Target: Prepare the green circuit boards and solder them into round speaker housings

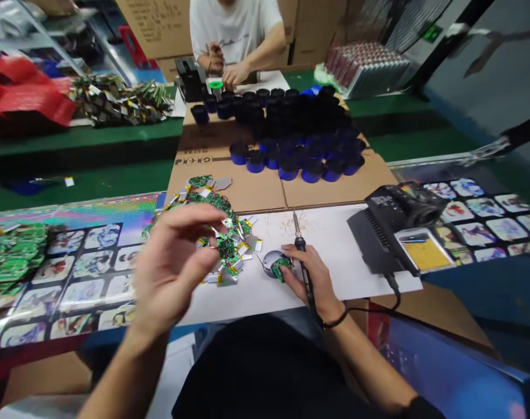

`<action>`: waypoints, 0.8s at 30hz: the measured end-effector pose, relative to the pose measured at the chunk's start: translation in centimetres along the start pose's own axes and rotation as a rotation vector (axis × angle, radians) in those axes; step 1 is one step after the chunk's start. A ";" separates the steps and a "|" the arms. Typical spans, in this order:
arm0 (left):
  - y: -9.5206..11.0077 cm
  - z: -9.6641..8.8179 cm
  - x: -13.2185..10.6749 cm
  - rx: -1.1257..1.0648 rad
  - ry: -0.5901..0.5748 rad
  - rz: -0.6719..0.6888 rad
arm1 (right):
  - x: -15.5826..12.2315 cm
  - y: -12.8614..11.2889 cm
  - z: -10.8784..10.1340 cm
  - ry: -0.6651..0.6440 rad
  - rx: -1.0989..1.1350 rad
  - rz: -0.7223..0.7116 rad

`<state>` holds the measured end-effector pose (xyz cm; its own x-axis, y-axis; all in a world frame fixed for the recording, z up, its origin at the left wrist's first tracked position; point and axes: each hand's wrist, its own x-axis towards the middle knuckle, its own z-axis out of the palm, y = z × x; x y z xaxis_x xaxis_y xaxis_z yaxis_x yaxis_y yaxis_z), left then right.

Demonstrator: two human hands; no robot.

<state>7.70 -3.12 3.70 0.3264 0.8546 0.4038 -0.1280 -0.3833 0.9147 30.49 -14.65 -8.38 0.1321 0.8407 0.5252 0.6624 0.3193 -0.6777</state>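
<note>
At the near middle of the white-topped desk [256, 299], the right hand [320, 278] has its fingers clamped on a round casing [270, 258] and a green circuit board [281, 267]. The casing is shallow, with a dark rim and a pale inside; the small board sits tilted against its right side, under the thumb. A soldering iron [307, 279] lies along the same hand, its black handle slanting and its metal tip pointing to the far side. To the left, the left hand [171, 265] is raised, thumb and fingers curved and apart.

Just beyond it spreads a loose pile of green boards [228, 247] with silvery, yellow-edged pieces. To the right stands a black soldering station [370, 235] with a yellow sponge [424, 253] in a tray. Farther off, cardboard [260, 195] carries many black cups with blue sides [312, 170]. More boards [18, 250] are stacked at the far left, on a picture-printed sheet [85, 265]. Across the room side, a person in a white shirt [236, 32] works before cardboard boxes [158, 26].
</note>
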 end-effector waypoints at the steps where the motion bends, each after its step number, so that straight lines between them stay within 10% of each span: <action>1: -1.1 0.5 -1.1 -0.002 -0.016 -0.054 | 0.0 -0.1 0.0 -0.003 -0.004 0.000; 8: -6.3 3.6 -6.0 0.184 -0.127 -0.516 | 0.6 -0.5 0.3 0.057 -0.035 0.014; 13: -7.2 4.2 -4.8 0.362 -0.199 -0.340 | 1.9 -1.5 0.9 0.075 -0.060 0.072; 24: -7.9 5.1 -5.8 -0.247 -0.142 -0.636 | -0.1 -2.1 -1.4 -0.130 -0.067 -0.021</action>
<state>11.61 -6.84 -6.01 0.5257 0.8262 -0.2026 -0.0751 0.2823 0.9564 30.11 -16.07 -6.26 0.0237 0.8852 0.4646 0.7122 0.3112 -0.6292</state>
